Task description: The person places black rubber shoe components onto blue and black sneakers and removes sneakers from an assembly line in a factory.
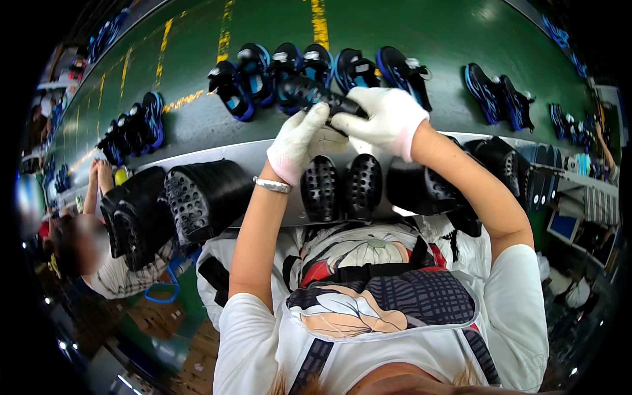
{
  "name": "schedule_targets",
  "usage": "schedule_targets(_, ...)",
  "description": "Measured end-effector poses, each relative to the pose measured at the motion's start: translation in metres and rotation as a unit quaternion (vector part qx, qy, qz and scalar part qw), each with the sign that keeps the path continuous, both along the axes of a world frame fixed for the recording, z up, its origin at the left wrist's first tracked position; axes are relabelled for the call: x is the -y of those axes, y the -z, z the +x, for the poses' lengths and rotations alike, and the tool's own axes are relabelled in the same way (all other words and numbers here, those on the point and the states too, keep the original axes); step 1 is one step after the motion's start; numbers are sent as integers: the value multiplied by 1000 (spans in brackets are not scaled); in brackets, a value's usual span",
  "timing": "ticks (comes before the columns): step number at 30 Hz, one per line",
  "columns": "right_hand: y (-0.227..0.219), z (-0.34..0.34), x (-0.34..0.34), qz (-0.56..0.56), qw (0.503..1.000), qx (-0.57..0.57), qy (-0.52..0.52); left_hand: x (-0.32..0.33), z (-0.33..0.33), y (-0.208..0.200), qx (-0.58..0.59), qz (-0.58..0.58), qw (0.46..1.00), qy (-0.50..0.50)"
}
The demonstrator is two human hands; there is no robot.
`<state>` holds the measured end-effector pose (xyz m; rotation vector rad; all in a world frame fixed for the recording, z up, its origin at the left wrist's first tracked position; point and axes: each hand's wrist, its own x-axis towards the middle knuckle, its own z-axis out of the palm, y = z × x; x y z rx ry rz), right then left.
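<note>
Both my hands wear white gloves and meet over the near edge of the green belt. Between them is a long, dark, foot-shaped piece with a knobbly surface, slightly blurred. My right hand wraps round its near right end. My left hand pinches it from below, thumb up against its side. Just beyond, black sneakers with blue trim stand in a row, partly covered by the piece. Below my hands two black, hole-patterned, foot-shaped pieces stand side by side on the grey ledge.
Large black blocks with holed ends line the ledge to the left; more black holed pieces lie right. Further sneakers stand on the green belt at left and right. A co-worker sits at the left; cardboard boxes lie behind.
</note>
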<state>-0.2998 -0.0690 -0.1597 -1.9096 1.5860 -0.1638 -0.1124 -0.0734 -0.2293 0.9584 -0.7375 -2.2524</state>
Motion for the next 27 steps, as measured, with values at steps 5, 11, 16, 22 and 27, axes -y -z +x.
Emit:
schedule_targets(5,10,10,44,17,997,-51,54,54,42,61,458,-355,808,-103)
schedule_targets(11,41,48,67,70,990,-119,-21,107,79,149,647,-413,640,-32)
schedule_targets(16,31,45,88,102,980,-165,-47,99,45,150,561,-474,679,-22)
schedule_targets(22,47,72,110,129,974,-160,-97,74,15,155,538,-309,785,-9)
schedule_targets(27,65,87,149,153,952,-242,-110,63,21,153,502,-434,747,-41)
